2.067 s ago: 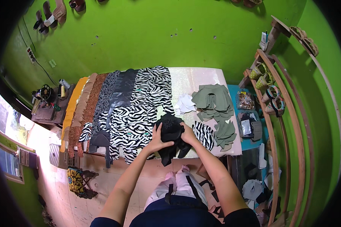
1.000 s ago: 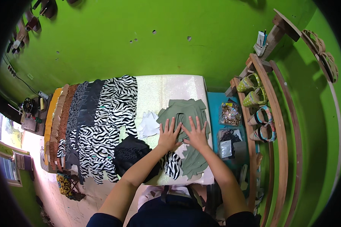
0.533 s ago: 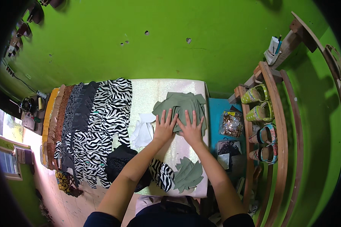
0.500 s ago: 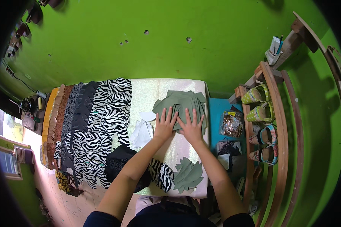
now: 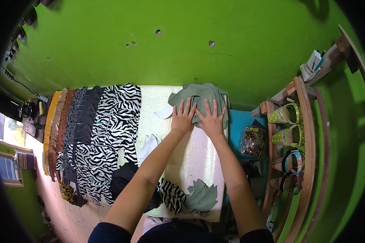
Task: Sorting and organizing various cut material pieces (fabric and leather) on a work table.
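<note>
Both my hands lie flat on a pile of grey-green cut fabric pieces (image 5: 207, 92) at the far right corner of the table (image 5: 190, 162). The fingers of my left hand (image 5: 183, 117) are spread and point away from me. My right hand (image 5: 211, 119) rests close beside it, thumb toward the left one, its fingers apart too. One white piece (image 5: 163, 113) sticks out next to the left fingers. Nearer to me, more white pieces (image 5: 149, 146) are partly covered by my left forearm. A smaller heap of grey-green pieces (image 5: 200, 195) lies at the near edge.
Overlapping rows of zebra-print pieces (image 5: 115, 121), dark grey pieces (image 5: 89, 107) and yellow pieces (image 5: 50, 133) cover the table's left part. Black fabric (image 5: 123, 176) lies near my left forearm. A wooden rack (image 5: 304, 162) with sandals (image 5: 286, 135) stands right, a plastic bag (image 5: 252, 141) before it.
My hands and the grey-green pile beneath them have shifted away from me, toward the table's far edge. The head view has also moved slightly.
</note>
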A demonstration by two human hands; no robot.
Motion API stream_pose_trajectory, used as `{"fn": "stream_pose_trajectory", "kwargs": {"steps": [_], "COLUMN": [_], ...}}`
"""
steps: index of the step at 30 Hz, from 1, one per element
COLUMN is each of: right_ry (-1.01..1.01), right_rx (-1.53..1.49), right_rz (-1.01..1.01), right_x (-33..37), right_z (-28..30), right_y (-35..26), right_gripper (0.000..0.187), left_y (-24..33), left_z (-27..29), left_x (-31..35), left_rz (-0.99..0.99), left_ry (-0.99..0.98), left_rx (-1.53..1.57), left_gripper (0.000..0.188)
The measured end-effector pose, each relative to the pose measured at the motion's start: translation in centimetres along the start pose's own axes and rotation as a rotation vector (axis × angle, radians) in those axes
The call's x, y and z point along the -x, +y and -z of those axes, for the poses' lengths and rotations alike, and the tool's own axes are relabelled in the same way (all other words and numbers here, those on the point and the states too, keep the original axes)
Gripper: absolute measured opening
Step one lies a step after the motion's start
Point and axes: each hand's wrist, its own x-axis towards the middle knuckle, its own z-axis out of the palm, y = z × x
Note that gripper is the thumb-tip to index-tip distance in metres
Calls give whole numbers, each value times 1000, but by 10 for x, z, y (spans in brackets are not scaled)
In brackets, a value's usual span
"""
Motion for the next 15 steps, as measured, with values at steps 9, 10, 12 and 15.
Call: {"fn": "stream_pose_trajectory", "kwargs": {"steps": [9, 10, 12, 15], "right_ry": [-89, -75, -151, -84], "right_rx": [-23, -34, -128, -222], "right_rz": [-51, -36, 21, -18], "right_x": [2, 3, 27, 82], "right_z": [12, 21, 36, 38], "right_y": [-2, -13, -24, -43], "right_gripper": [74, 74, 64, 52], "left_y": [0, -9, -6, 14], "left_z": [40, 31, 33, 38], "left_x": [8, 22, 54, 113], "left_rz": [-8, -22, -72, -125], "left_ry": [-161, -62, -22, -38], "left_rx": [169, 211, 293, 364], "left_gripper": [92, 97, 93, 83]}}
